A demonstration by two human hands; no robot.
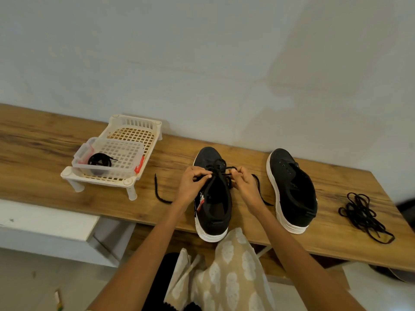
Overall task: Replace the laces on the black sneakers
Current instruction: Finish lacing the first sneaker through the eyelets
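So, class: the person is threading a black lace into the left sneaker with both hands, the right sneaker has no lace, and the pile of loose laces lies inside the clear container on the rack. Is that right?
Not quite. The pile of loose laces lies on the bare wooden table, right of the unlaced right sneaker, as the head view shows. The clear container holds only a coiled lace. The rest stands: left hand and right hand work on the left sneaker.

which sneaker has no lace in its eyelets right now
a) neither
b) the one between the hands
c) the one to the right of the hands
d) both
c: the right sneaker shows bare eyelets with no lace through them, while the left hand and right hand pinch a black lace threaded across the middle sneaker.
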